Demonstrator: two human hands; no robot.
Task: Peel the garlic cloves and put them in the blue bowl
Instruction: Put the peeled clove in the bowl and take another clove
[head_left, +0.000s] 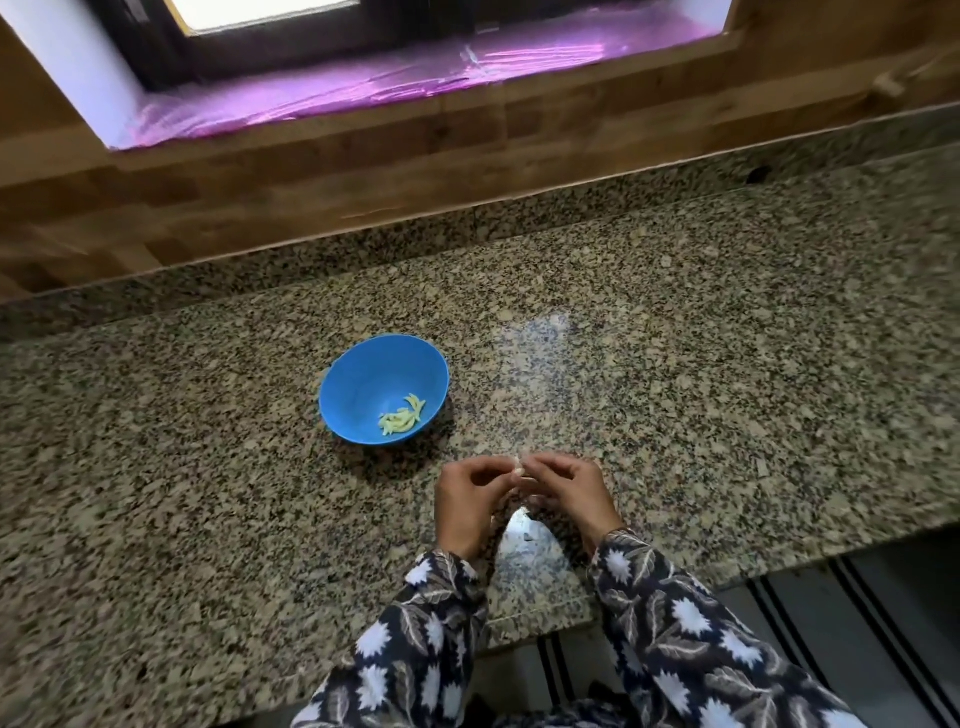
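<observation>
Both hands are up over the near middle of the bench (675, 364), fingertips meeting. The left hand (467, 501) and the right hand (569, 493) each curl their fingers in and pinch one small pale garlic clove (518, 472) between them, right where the two sets of fingertips touch. That clove is held just above the stone, and it is too small and blurred to say which way its long axis runs.

Over to the far left of the hands, near but apart from them, sits one blue bowl (363, 374), upright on the bench. Inside it, on the near-right part of the bottom, lies a small heap of peeled cloves (401, 418): several pale yellow pieces, too bunched to count exactly. They are long and thin, and most lie with their long axis running from near left to far right.

So the count: two hands, one clove in them, one bowl, one little heap. Patterned sleeves (665, 623) cover both forearms.
</observation>
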